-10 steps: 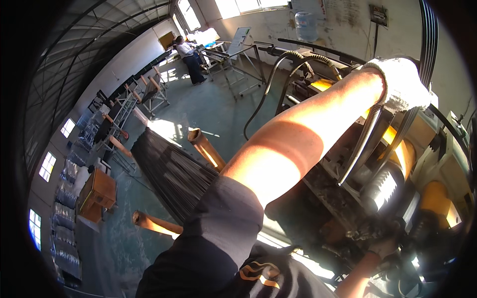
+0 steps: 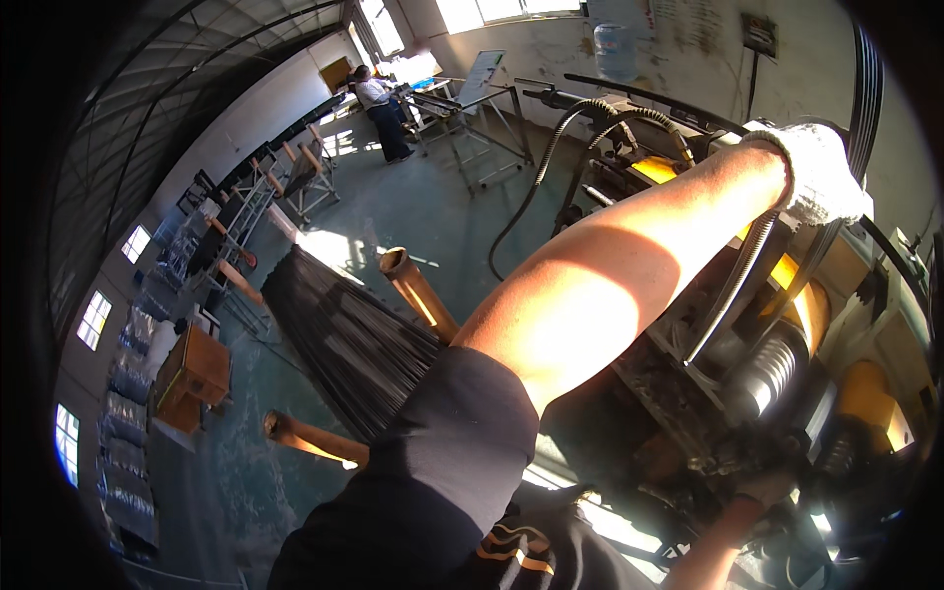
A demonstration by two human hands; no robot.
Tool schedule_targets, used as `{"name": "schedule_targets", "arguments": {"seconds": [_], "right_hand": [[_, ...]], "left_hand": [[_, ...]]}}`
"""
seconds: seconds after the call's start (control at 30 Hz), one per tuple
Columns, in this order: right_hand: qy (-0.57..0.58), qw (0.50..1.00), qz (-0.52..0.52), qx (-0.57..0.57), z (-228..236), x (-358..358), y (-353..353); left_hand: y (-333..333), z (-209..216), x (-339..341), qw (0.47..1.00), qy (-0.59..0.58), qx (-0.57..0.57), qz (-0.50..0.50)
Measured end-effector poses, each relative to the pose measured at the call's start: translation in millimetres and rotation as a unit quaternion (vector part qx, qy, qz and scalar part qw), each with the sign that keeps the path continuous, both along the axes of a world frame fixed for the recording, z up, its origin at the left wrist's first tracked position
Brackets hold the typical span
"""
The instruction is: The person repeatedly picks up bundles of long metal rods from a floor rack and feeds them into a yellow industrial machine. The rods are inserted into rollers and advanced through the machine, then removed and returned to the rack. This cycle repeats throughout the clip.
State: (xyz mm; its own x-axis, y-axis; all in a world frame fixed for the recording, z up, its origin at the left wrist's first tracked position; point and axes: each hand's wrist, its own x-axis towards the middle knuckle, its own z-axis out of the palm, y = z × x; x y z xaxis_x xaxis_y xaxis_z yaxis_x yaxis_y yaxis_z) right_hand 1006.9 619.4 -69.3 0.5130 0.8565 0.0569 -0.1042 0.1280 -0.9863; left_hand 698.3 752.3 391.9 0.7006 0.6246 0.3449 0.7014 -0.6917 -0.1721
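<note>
My left hand, in a white knit glove, is stretched out to the upper right and closed round a bundle of long thin black strips. The strips come down from the top edge and go on below the glove toward the machine. My right hand is low at the right, in deep shadow against the machine's lower parts; its fingers cannot be made out. Between the two hands lie a shiny ribbed roller and a yellow cylinder. A ribbed metal hose hangs beneath my left forearm.
Left of my arm a wide sheaf of black strips stretches away over the floor, between brown tubes standing up. A wooden cabinet is at the left. Far off, a person stands by a table. A water bottle is by the wall.
The view has shifted slightly, so most things sit a little lower and farther right. My left hand stays at the strips; my right hand stays low by the machine.
</note>
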Motion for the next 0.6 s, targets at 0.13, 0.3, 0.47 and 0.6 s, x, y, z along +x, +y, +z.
{"name": "schedule_targets", "arguments": {"seconds": [0.13,0.3,0.47,0.6], "right_hand": [[-0.393,0.916,0.019,0.08,46.9,-29.1,-21.7],[-0.378,0.919,-0.108,0.03,70.2,-71.4,-89.2],[-0.342,0.93,-0.098,0.089,98.1,-149.5,-139.8],[-0.302,0.938,0.015,0.169,127.3,-265.8,-185.2]], "left_hand": [[-17.2,-17.0,-26.5,0.973,0.03,0.224,-0.045],[-106.6,-58.4,-98.5,0.931,-0.188,0.294,-0.109],[-280.0,-86.2,-196.8,0.731,-0.656,-0.182,-0.045],[-441.2,-111.4,-273.7,0.684,-0.707,-0.087,0.159]]}}
